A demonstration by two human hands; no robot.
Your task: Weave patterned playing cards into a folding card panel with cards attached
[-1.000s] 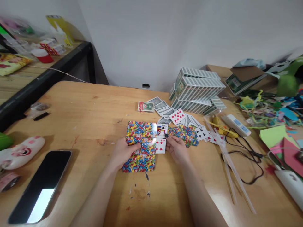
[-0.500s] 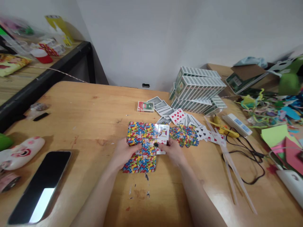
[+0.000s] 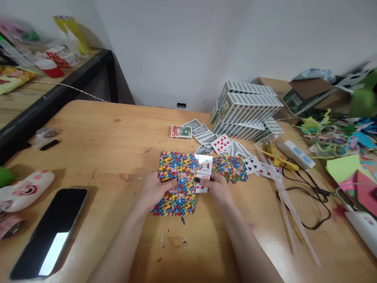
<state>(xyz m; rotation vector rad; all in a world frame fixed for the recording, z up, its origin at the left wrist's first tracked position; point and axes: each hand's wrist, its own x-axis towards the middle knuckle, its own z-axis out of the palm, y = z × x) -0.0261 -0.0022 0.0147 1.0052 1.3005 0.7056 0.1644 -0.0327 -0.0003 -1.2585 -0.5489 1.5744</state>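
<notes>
Playing cards with colourful patterned backs (image 3: 186, 202) lie edge to edge in a block in front of me. My left hand (image 3: 154, 190) grips the block's left edge, thumb on top and fingers partly hidden beneath. On the block's right side are two face-up cards, a picture card (image 3: 204, 164) above and a red diamond card (image 3: 202, 188) below. My right hand (image 3: 218, 189) is closed at the lower one, its dark-nailed thumb on top and its other fingers mostly hidden. More colourful-backed cards (image 3: 231, 167) lie spread just right of the block.
Beyond the block lie a red-and-green card box (image 3: 181, 132), grey-backed cards (image 3: 203, 133) and stacked card cartons (image 3: 250, 108). To the right are a yellow glue gun (image 3: 282, 161), clear sticks (image 3: 294, 212), a cable and a power strip (image 3: 297, 154). A phone (image 3: 50, 232) lies at left.
My right hand and the face-up picture card have shifted very slightly to the right. My left hand keeps the same hold, and the view has tilted a little.
</notes>
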